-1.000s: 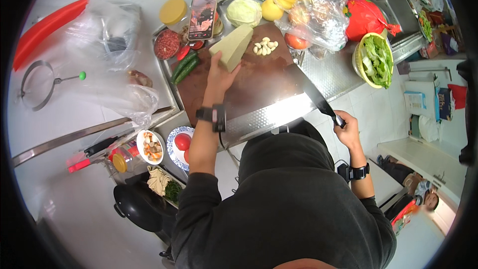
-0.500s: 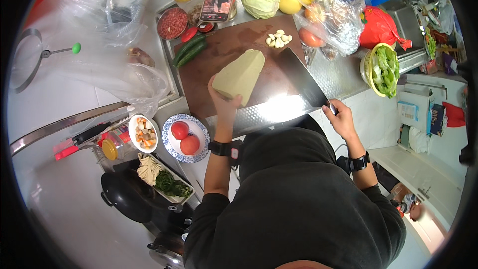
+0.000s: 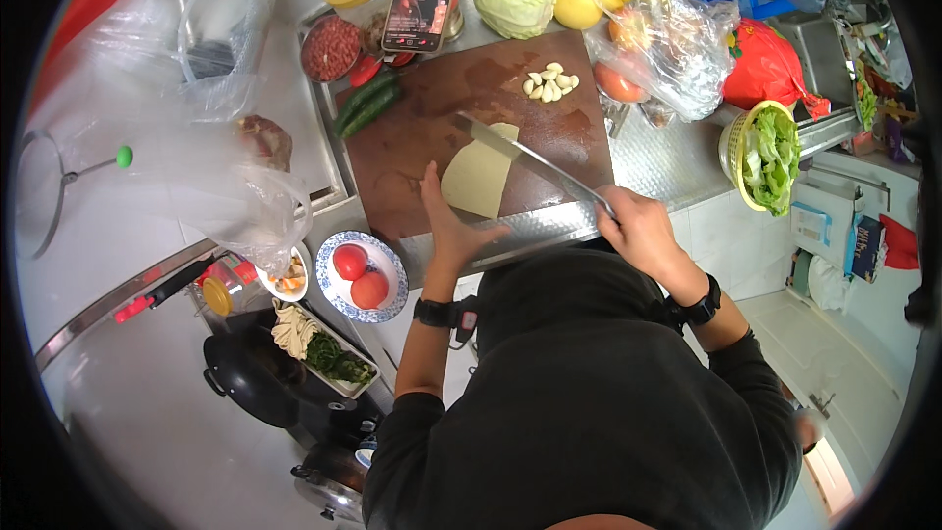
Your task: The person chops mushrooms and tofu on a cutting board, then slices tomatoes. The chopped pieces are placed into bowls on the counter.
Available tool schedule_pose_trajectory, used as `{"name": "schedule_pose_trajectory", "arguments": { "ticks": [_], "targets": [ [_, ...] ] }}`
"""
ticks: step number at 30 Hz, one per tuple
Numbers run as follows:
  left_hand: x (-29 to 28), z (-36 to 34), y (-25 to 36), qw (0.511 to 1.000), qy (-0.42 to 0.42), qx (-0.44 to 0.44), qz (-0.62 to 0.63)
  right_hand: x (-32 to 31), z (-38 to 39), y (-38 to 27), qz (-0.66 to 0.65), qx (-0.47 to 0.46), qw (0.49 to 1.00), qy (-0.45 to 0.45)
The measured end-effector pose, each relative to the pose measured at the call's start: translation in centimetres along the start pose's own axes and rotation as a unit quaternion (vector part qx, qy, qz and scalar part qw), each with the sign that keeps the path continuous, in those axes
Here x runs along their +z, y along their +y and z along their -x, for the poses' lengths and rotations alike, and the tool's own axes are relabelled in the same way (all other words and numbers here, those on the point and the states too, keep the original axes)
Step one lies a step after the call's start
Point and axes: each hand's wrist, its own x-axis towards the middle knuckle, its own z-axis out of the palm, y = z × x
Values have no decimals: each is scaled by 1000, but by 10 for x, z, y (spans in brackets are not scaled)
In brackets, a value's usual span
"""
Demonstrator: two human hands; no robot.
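A pale yellow-green slab [image 3: 477, 180], whose kind I cannot tell, lies flat on the brown cutting board [image 3: 392, 172]. My right hand [image 3: 643, 233] is wrapped round the handle of a cleaver [image 3: 551, 165]. The blade slants over the slab's far end; whether it touches is not clear. Beside the slab's near left edge is my left hand [image 3: 451, 228], its thumb and fingers spread, holding nothing. Garlic cloves [image 3: 549, 83] sit at the board's far right, and green cucumbers [image 3: 368, 106] rest at its far left.
Behind the board stand a phone [image 3: 423, 0], a cabbage [image 3: 514, 3] and bagged fruit [image 3: 667, 39]. A yellow basket of lettuce [image 3: 765, 157] is at right. Two tomatoes [image 3: 369, 290] lie on a blue-patterned plate [image 3: 334, 301] at left, near a black wok [image 3: 245, 378].
The slab, tilted up in my left hand before, now lies flat on the board. My left hand has let go of it. My right hand has brought the cleaver leftward over it.
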Motion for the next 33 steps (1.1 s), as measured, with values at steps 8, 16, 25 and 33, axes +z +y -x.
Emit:
{"name": "schedule_pose_trajectory", "arguments": {
  "ticks": [8, 16, 25, 33],
  "targets": [
    [7, -22, 51, 984, 38, -27, -170, 3, -18, -6, 31, -21, 998, -59],
    [17, -25, 49, 982, 8, -70, -176, 5, -20, -5, 68, -25, 993, -94],
    [21, -22, 47, 987, 1, -72, -147, 39, -35, 13, 90, -13, 981, -173],
    [6, -26, 51, 982, 13, -92, -162, 48, -35, 39, 29, -55, 989, -134]
  ]
}}
